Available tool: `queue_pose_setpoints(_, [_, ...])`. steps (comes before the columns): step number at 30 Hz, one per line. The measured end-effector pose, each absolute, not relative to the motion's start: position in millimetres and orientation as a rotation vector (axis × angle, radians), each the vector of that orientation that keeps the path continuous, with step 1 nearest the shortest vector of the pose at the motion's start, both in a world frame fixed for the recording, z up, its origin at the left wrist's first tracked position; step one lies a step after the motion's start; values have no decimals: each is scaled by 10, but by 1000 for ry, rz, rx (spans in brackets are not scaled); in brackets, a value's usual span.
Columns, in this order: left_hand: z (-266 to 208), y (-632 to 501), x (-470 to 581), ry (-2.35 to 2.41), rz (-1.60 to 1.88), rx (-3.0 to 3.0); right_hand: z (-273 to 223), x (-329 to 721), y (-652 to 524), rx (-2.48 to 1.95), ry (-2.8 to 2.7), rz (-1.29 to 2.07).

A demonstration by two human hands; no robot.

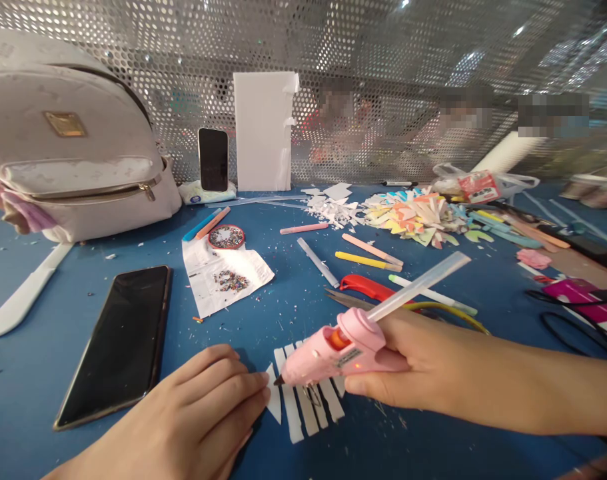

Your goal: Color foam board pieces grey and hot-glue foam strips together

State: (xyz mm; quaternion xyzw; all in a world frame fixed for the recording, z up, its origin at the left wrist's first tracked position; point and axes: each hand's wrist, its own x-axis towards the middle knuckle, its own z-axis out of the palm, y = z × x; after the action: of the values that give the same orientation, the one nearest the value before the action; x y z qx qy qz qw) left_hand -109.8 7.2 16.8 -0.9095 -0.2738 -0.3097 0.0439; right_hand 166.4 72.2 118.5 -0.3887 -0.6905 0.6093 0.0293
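My right hand is wrapped around a pink hot glue gun, with a translucent glue stick jutting from its back. The dark nozzle points down-left over a row of thin white strips on the table. Part of the row is hidden under the gun. At the row's left end, the fingertips of my left hand close on a pointed white piece. Its thumb is mostly out of sight. Scissors with red and yellow handles lie just behind the gun.
Markers and colourful paper scraps lie beyond the hands. A black phone is on the left, before a pale backpack. White paper carries tiny beads. Another phone and a white board stand against the perforated metal wall.
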Motion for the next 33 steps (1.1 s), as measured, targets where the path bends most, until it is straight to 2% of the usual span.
queue_pose_setpoints(17, [160, 76, -1100, -841, -947, -2812, 1202, 1680, 748, -1126, -2361, 1668])
queue_pose_setpoints(33, [141, 62, -1107, -839, -960, -2828, 1174, 1700, 758, -1134, -2320, 1739])
